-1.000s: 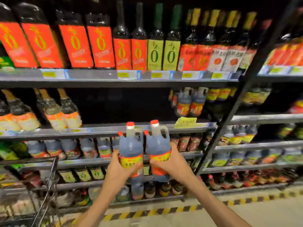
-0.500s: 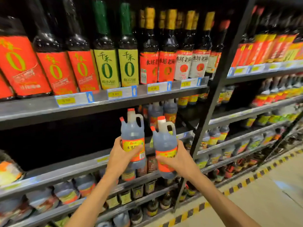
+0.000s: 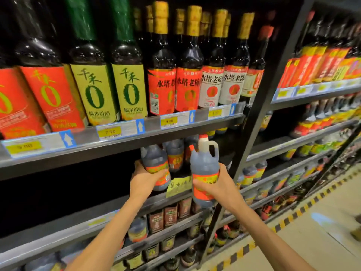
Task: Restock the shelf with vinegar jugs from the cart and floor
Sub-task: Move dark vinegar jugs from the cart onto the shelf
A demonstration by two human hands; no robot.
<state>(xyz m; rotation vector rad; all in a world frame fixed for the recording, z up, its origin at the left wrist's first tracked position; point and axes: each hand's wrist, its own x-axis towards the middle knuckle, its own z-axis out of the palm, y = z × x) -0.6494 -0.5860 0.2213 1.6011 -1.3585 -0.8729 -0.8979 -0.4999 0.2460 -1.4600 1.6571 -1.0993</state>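
I hold two dark vinegar jugs with orange labels. My left hand point(image 3: 145, 178) grips the left jug point(image 3: 154, 159) by its lower body; its top is hidden under the upper shelf edge, and it sits just inside the second shelf's opening. My right hand point(image 3: 216, 185) grips the right jug point(image 3: 204, 167), which stands upright in front of the shelf with its white neck, red cap and handle showing. More jugs of the same kind point(image 3: 175, 153) stand further back on that shelf point(image 3: 109, 207), whose left part is dark and bare.
The upper shelf point(image 3: 117, 142) carries tall dark bottles with red, green and white labels and price tags. A black upright post point(image 3: 254, 133) runs just right of my right hand. Lower shelves hold small jugs and jars. Yellow-black floor tape point(image 3: 283, 223) edges the aisle.
Both hands have risen and reached forward with the jugs. The left jug has gone under the upper shelf edge into the opening. My view has moved closer and to the right.
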